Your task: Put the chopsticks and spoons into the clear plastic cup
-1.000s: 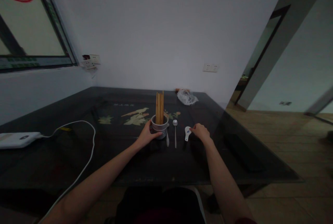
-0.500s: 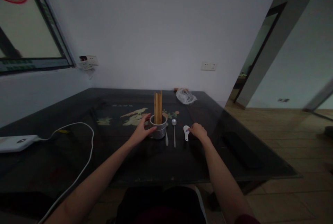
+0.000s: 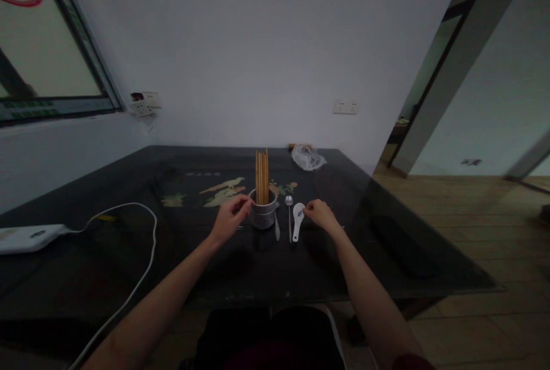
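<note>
A metal cup (image 3: 263, 219) stands upright on the dark table, holding a bundle of wooden chopsticks (image 3: 262, 178). At the cup's left rim is my left hand (image 3: 230, 220), its thumb and fingers drawn together; whether they grip the rim or something small I cannot make out. My right hand (image 3: 322, 215) pinches the bowl edge of a white soup spoon (image 3: 297, 224) with a blue mark, its handle pointing toward me. Left of that spoon lies a thin long-handled metal spoon (image 3: 289, 218). Another metal utensil (image 3: 277, 228) lies close against the cup, its far end partly hidden.
A crumpled clear plastic bag (image 3: 307, 158) sits at the table's back edge. On the right lies a dark flat object (image 3: 401, 247). A white device (image 3: 32, 238) with a white cable (image 3: 152, 244) is at the left. The wall (image 3: 240, 60) rises behind the table.
The white spoon has shifted left, beside the long-handled spoon, with my right hand on it. My left hand has gone from spread around the cup to fingers drawn together at its rim.
</note>
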`<state>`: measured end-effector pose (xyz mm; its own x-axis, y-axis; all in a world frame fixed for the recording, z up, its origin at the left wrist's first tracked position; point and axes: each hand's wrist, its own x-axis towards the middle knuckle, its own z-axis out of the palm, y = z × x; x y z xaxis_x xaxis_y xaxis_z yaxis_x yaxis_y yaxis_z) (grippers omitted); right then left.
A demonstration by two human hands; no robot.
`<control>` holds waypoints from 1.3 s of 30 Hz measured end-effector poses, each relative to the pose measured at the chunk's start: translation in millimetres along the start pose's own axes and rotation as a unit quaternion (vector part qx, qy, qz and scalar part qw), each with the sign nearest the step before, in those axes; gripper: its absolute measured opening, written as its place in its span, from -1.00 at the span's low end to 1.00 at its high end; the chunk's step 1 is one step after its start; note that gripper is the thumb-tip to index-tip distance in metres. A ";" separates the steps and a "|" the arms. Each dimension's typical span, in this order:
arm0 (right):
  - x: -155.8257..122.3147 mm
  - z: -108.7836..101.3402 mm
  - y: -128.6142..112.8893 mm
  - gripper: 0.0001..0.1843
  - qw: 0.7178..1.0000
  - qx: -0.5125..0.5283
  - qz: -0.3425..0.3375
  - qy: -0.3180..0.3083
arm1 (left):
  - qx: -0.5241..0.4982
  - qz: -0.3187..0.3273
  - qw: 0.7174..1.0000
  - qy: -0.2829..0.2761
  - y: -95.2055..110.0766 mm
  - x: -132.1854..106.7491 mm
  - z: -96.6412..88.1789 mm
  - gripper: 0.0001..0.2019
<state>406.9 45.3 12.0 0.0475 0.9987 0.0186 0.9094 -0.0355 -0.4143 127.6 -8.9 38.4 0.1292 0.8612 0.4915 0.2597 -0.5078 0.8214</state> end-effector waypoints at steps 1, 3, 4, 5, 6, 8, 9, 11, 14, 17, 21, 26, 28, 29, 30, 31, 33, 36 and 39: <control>-0.5 -0.3 -1.4 -0.80 1.000 0.007 -0.014 0.004 | 0.001 -0.007 1.000 -0.023 2.6 -2.7 2.6 -0.74; -1.6 -0.4 -4.6 -0.81 0.998 0.031 -0.049 0.010 | 0.006 -0.018 0.998 -0.067 7.2 -7.7 8.2 -0.72; -2.2 0.1 -6.6 -0.81 0.996 0.048 -0.071 0.009 | 0.012 -0.022 0.996 -0.089 8.9 -9.9 11.2 -0.71; -3.0 1.1 -9.0 -0.80 0.993 0.071 -0.097 0.005 | 0.020 -0.025 0.993 -0.113 10.1 -11.9 14.3 -0.70; -4.2 2.8 -11.9 -0.79 0.987 0.099 -0.126 -0.001 | 0.030 -0.030 0.990 -0.137 10.6 -13.7 17.5 -0.70; -7.6 7.4 -18.8 -0.77 0.970 0.160 -0.181 -0.016 | 0.051 -0.042 0.982 -0.178 9.2 -16.8 23.6 -0.68; -9.9 10.1 -22.7 -0.76 0.960 0.188 -0.204 -0.025 | 0.061 -0.049 0.978 -0.192 7.4 -18.1 26.5 -0.67; -15.3 14.9 -30.4 -0.76 0.943 0.233 -0.233 -0.043 | 0.077 -0.063 0.974 -0.203 2.5 -20.2 31.1 -0.64; -23.2 18.5 -39.8 -0.78 0.925 0.275 -0.249 -0.078 | 0.088 -0.087 0.971 -0.204 -3.9 -21.8 34.5 -0.60; -28.4 18.3 -44.5 -0.77 0.916 0.297 -0.249 -0.100 | 0.084 -0.109 0.970 -0.200 -5.4 -21.7 34.2 -0.58; -31.7 18.3 -46.9 -0.74 0.910 0.312 -0.247 -0.117 | 0.073 -0.130 0.970 -0.192 -3.3 -20.9 32.7 -0.58; -34.0 20.6 -49.5 -0.72 0.908 0.307 -0.260 -0.114 | 0.084 -0.129 0.970 -0.190 -5.0 -20.8 33.1 -0.59; -34.9 20.4 -50.4 -0.73 0.907 0.306 -0.264 -0.115 | 0.084 -0.131 0.969 -0.192 -7.1 -20.5 33.4 -0.60; -35.3 20.0 -50.7 -0.73 0.907 0.306 -0.267 -0.116 | 0.083 -0.133 0.969 -0.193 -8.0 -20.4 33.6 -0.60; -35.8 19.5 -51.1 -0.73 0.906 0.306 -0.270 -0.115 | 0.082 -0.135 0.968 -0.193 -8.6 -20.4 33.7 -0.60; -36.2 18.9 -51.5 -0.73 0.905 0.306 -0.273 -0.115 | 0.081 -0.136 0.968 -0.194 -8.8 -20.4 33.7 -0.60; -37.2 17.8 -52.3 -0.73 0.901 0.311 -0.277 -0.119 | 0.076 -0.139 0.967 -0.197 -8.4 -20.7 33.8 -0.61; -38.8 16.9 -53.4 -0.69 0.893 0.328 -0.277 -0.135 | 0.066 -0.142 0.966 -0.204 -6.6 -21.6 33.7 -0.62; -40.7 15.6 -54.1 -0.64 0.881 0.348 -0.278 -0.157 | 0.054 -0.152 0.965 -0.206 -5.8 -21.4 32.8 -0.60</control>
<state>349.3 7.1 19.5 -0.5413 0.8194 0.1884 0.2763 0.3850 -0.8806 154.7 -23.7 13.7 0.3954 0.9168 0.0564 0.4412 -0.2434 0.8638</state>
